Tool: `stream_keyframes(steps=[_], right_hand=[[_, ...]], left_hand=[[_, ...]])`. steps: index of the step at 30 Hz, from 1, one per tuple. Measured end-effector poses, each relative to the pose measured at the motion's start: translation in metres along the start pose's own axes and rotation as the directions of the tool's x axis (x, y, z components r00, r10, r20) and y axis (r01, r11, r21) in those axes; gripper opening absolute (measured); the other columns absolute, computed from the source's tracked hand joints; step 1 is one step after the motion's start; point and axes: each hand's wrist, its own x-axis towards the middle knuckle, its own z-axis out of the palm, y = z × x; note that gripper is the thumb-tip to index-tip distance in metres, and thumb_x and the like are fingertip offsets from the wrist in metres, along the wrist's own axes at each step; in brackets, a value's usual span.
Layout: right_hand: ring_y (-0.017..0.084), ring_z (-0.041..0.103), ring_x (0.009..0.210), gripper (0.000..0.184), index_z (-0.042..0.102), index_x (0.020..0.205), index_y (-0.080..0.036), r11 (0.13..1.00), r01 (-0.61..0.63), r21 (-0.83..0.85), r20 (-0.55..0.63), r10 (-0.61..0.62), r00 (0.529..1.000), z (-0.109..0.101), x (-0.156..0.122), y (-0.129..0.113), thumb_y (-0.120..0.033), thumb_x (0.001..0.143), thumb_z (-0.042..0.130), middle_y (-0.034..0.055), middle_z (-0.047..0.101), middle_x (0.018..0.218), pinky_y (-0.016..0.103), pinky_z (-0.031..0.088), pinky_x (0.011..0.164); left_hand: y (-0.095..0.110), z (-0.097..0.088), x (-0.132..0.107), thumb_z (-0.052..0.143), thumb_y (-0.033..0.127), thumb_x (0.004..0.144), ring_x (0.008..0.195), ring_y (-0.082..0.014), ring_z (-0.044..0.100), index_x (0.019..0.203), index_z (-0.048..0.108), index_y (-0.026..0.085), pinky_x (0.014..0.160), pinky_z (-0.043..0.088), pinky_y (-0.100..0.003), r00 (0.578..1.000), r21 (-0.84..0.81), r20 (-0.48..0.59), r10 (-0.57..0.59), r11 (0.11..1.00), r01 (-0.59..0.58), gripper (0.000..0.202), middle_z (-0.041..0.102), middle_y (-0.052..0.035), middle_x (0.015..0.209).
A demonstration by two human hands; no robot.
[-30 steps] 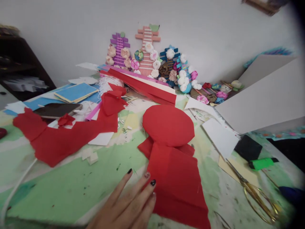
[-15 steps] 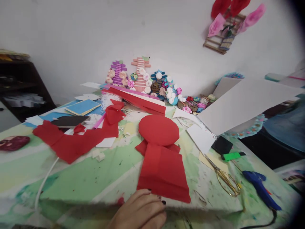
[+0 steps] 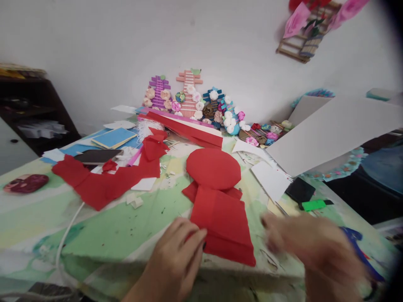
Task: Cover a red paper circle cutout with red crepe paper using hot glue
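We saw the left hand point(image 3: 174, 251) at the left edge of a creased red sheet point(image 3: 223, 218), its fingers curled so that only a narrow gap showed beside the thumb; the tips met the sheet, but we could not tell whether they pinched it. The sheet lay near the front of the green-and-white tablecloth point(image 3: 126, 239), its far end against a red disc point(image 3: 214, 167). We saw the right hand point(image 3: 317, 243) only as a blur, in front of the scissors point(image 3: 281, 208), whose blades showed past it; how wide its grip was, or whether it held anything, we could not tell. Just beyond lay a green-and-black object point(image 3: 315, 205). At far left, the markings on a dark red case point(image 3: 27, 183) were too small for us to read.
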Motion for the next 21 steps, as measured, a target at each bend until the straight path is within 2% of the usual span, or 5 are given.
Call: stream_keyframes(steps=[3, 5, 7, 12, 21], right_hand=[[0.019, 0.061, 0.079, 0.029, 0.067, 0.110, -0.024, 0.990, -0.039, 0.134, 0.034, 0.035, 0.999, 0.038, 0.035, 0.013, -0.020, 0.094, 0.043, 0.0073, 0.064, 0.086, 0.032, 0.053, 0.067], [0.018, 0.056, 0.077, 0.029, 0.067, 0.112, -0.021, 0.987, -0.032, 0.157, 0.078, 0.020, 0.997, 0.062, 0.050, 0.020, -0.016, 0.092, 0.046, 0.0072, 0.058, 0.083, 0.033, 0.049, 0.068], [0.019, 0.051, 0.077, 0.034, 0.064, 0.120, -0.021, 0.997, -0.007, 0.079, 0.123, -0.003, 0.992, 0.077, 0.058, 0.025, -0.015, 0.091, 0.047, 0.0068, 0.054, 0.082, 0.034, 0.045, 0.069], [0.020, 0.046, 0.080, 0.036, 0.059, 0.128, -0.023, 0.997, 0.006, -0.073, 0.218, 0.010, 0.976, 0.089, 0.062, 0.027, -0.027, 0.094, 0.049, 0.0077, 0.051, 0.086, 0.035, 0.039, 0.071], [0.022, 0.045, 0.081, 0.037, 0.058, 0.129, -0.021, 0.998, -0.015, -0.065, 0.272, 0.032, 0.962, 0.098, 0.056, 0.032, -0.033, 0.096, 0.045, 0.0091, 0.052, 0.088, 0.037, 0.038, 0.072]], left_hand=[[-0.015, 0.007, 0.017, 0.043, 0.013, 0.089, 0.084, -0.0224, 0.051, 0.112, 0.064, 0.016, 0.075, 0.051, -0.040, 0.951, 0.224, 0.175, -0.254, 0.951, 0.213, 0.031, 0.057, -0.0102, 0.089], [-0.026, 0.013, 0.032, 0.043, 0.019, 0.091, 0.086, -0.0243, 0.048, 0.121, 0.061, 0.015, 0.078, 0.049, -0.044, 0.912, 0.318, 0.240, -0.332, 0.915, 0.249, 0.035, 0.054, -0.0113, 0.091], [-0.034, 0.019, 0.043, 0.047, 0.025, 0.091, 0.088, -0.0266, 0.047, 0.128, 0.058, 0.016, 0.078, 0.048, -0.046, 0.882, 0.376, 0.291, -0.372, 0.892, 0.252, 0.039, 0.053, -0.0127, 0.092], [-0.042, 0.036, 0.049, 0.048, 0.041, 0.091, 0.091, -0.0301, 0.045, 0.138, 0.049, 0.017, 0.078, 0.046, -0.047, 0.838, 0.432, 0.357, -0.413, 0.868, 0.244, 0.053, 0.053, -0.0155, 0.099], [-0.048, 0.040, 0.040, 0.046, 0.048, 0.090, 0.092, -0.0301, 0.043, 0.138, 0.048, 0.016, 0.080, 0.044, -0.048, 0.800, 0.432, 0.405, -0.443, 0.864, 0.260, 0.058, 0.053, -0.0152, 0.100]])
